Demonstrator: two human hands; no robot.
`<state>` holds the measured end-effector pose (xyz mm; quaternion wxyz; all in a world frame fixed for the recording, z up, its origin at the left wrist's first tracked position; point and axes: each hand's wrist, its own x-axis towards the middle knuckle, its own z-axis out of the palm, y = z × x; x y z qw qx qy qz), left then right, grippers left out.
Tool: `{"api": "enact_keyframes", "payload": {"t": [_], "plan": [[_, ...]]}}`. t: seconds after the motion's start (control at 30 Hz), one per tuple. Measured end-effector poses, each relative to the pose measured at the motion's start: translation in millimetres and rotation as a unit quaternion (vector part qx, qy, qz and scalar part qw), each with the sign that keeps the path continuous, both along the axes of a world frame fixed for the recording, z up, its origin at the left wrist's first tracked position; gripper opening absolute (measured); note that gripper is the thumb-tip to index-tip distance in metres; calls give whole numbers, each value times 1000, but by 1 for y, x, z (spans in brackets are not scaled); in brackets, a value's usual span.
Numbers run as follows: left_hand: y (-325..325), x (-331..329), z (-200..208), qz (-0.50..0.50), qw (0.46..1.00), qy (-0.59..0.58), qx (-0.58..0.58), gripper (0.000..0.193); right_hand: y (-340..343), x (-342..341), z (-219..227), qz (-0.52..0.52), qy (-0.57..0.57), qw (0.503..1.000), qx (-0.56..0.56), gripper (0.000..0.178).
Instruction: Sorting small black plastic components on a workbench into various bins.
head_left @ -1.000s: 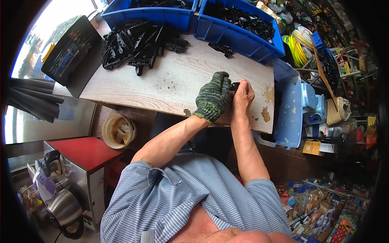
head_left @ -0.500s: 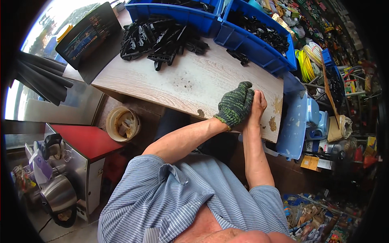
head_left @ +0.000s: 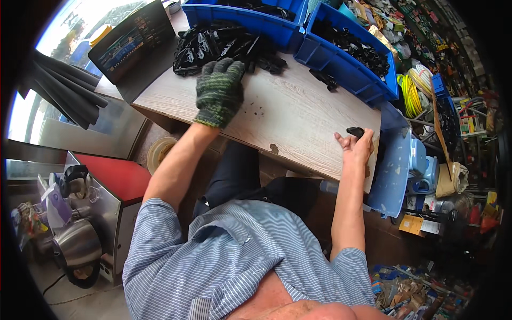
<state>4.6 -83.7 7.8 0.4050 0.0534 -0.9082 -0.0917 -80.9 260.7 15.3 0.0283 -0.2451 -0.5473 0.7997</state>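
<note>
My left hand (head_left: 220, 92), in a dark green knitted glove, is at the near edge of a heap of black plastic parts (head_left: 213, 45) on the pale wooden table (head_left: 293, 114). Its fingers point away from me, stretched out over the front of the heap; nothing shows in its grasp. Bare, my right hand (head_left: 358, 148) is at the table's right end. A small black plastic piece (head_left: 354, 131) is held there between thumb and fingers, partly covered by them.
Behind the heap stands a blue bin (head_left: 250, 20), and a second blue bin (head_left: 341, 66) of black parts lies to its right. Loose black parts (head_left: 323, 79) rest beside it. A dark screen (head_left: 133, 48) stands at left; a light blue tub (head_left: 392, 170) adjoins the right edge.
My hands were together near the table's right front. The left has gone left to the heap, while the right has stayed at the right and now shows a black piece.
</note>
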Motion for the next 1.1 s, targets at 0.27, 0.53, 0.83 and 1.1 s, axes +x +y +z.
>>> {"api": "enact_keyframes", "payload": {"t": [0.27,0.53,0.83,1.1], "plan": [[-35,0,0,-38,997,-63,-26,22,100,-56,0,-217,16,974,57,38],[-37,-7,-3,-70,997,20,-31,28,88,-41,-1,-101,32,990,94,38],[17,-17,-1,-159,967,125,154,33,12,-42,-1,68,31,987,140,30],[61,-20,-17,-155,977,-117,85,33,-35,-60,5,139,-41,961,236,30]]}}
